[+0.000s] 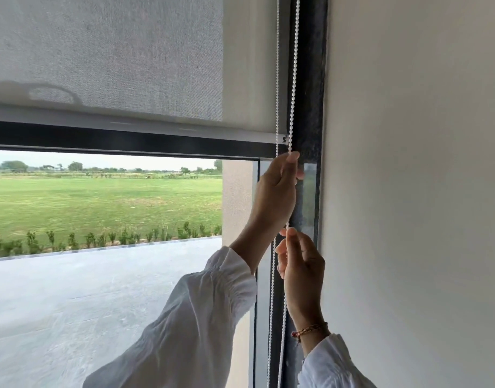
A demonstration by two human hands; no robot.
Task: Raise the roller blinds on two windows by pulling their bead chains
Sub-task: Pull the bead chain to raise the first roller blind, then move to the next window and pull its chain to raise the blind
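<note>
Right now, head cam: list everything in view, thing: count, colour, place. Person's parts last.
roller blind: 1, grey mesh, upper left, partly raised
bottom bar: 1, white, along the blind's lower edge
bead chain: 1 loop, white, two strands hanging at the blind's right end
window frame: 1, dark, right of the chain and across under the bar
wall: 1, off-white, right
lawn: 1, green, outside through the glass
paved ground: 1, grey, outside, below the lawn
bracelet: 1, red and gold, right wrist
sleeves: 2, white, bottom centre and bottom right
left hand: 1, upper, pinching the right strand
right hand: 1, lower, pinching the same strand
</note>
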